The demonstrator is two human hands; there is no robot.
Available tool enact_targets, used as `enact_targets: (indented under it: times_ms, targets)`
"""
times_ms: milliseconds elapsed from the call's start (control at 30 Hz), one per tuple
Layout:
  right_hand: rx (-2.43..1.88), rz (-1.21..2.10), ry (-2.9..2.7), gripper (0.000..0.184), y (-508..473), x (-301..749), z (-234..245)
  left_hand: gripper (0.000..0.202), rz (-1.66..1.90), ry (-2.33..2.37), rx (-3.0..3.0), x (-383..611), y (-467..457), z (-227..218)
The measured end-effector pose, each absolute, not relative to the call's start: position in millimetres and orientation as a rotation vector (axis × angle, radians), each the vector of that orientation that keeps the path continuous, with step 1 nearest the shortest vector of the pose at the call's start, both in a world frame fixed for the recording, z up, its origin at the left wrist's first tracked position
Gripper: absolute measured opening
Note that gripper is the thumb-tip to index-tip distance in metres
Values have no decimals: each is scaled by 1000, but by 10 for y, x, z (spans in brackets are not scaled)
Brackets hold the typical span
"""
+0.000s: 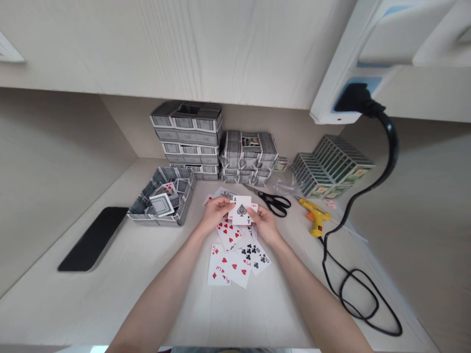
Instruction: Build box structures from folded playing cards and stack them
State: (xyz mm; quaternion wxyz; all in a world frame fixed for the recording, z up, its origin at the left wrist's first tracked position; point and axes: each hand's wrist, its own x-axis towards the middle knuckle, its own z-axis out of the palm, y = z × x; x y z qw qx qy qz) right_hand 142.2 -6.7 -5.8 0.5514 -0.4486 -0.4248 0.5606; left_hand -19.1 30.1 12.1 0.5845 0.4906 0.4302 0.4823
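Note:
Both of my hands hold playing cards above the desk. An ace of spades [242,211] faces up on top, with at least one red-marked card showing behind it. My left hand [216,212] pinches the left edge of these cards, and my right hand [265,223] grips their right side, thumb on the front. Below and behind them lies a loose spread of playing cards [235,267], face up, including a five of diamonds [214,267] and a seven of hearts [228,234]. Parts of the spread are covered by my hands and the held cards.
A card-built tray [176,215] with loose cards stands left, near a black phone [93,238]. Card-built boxes [191,130] are stacked behind. To the right are black scissors [274,201], a yellow glue gun [316,215], its black cord [392,147] and packed card decks [331,164].

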Motion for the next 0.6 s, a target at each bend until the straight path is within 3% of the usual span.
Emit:
enact_targets:
  times_ms: [600]
  targets:
    - [-1098,1271,-1056,40,-40,1437,-96,33,1086,1045,1301,-184,306,89]
